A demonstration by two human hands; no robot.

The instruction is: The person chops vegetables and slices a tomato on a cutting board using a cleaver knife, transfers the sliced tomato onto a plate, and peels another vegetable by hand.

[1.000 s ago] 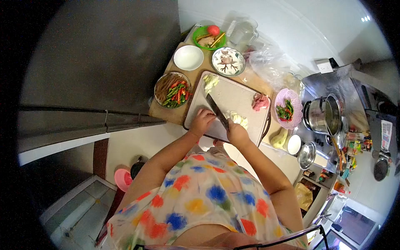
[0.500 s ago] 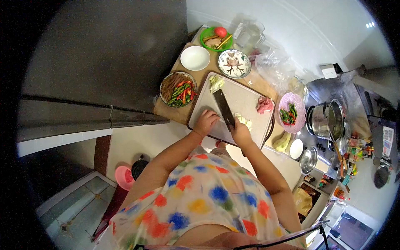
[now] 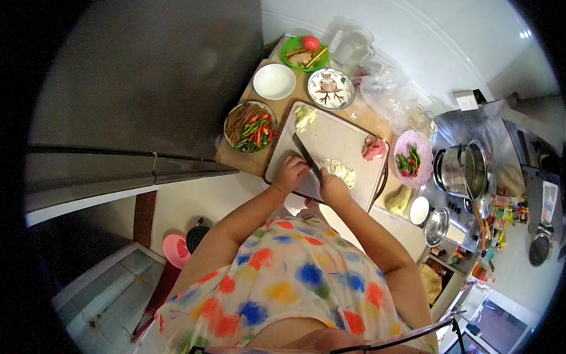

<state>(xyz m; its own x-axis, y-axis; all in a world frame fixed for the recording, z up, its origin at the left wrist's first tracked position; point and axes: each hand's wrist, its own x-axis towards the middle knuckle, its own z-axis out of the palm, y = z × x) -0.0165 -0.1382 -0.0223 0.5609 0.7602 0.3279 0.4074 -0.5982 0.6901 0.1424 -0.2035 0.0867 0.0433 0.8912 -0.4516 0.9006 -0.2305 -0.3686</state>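
Note:
My right hand is closed round the handle of a cleaver, its dark blade seen almost edge-on over the cutting board. Close to the blade's left side, my left hand rests on the board with curled fingers; whatever lies under them is hidden. Pale sliced vegetable pieces lie just right of the cleaver. Another small pile of pale green pieces sits at the board's far left corner. Pink raw meat lies near its right edge.
Left of the board stands a bowl of peppers and brown strips. Behind are a white bowl, a patterned plate and a green basket. A pink dish and a steel pot stand right.
The cleaver has shifted left, towards my left hand, and its blade has turned from broadside to nearly edge-on. More of the pale slices show beside it. My left hand has barely moved.

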